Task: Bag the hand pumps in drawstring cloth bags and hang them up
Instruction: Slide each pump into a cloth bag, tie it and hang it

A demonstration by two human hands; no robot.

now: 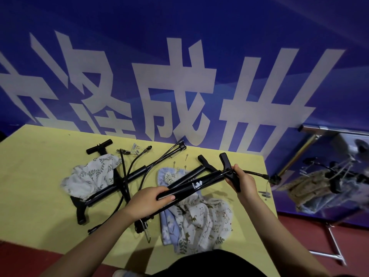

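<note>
I hold a black hand pump (pixel 196 183) above the yellow table (pixel 36 176). My left hand (pixel 148 200) grips its barrel near the lower end. My right hand (pixel 242 179) grips the T-handle end, and the pump's hose sticks out to the right. Under the pump lies a pile of printed drawstring cloth bags (pixel 201 218). A second pump (pixel 127 177) lies diagonally on the table to the left, over a leaf-print bag (pixel 89 174). A third pump's T-handle (pixel 99 149) sticks out behind that bag.
Loose hoses and small metal needles (pixel 180 161) lie at the table's back. A blue banner wall (pixel 179 66) rises right behind the table. To the right stands a metal rack (pixel 311 128) with filled bags (pixel 311 188) hanging from it.
</note>
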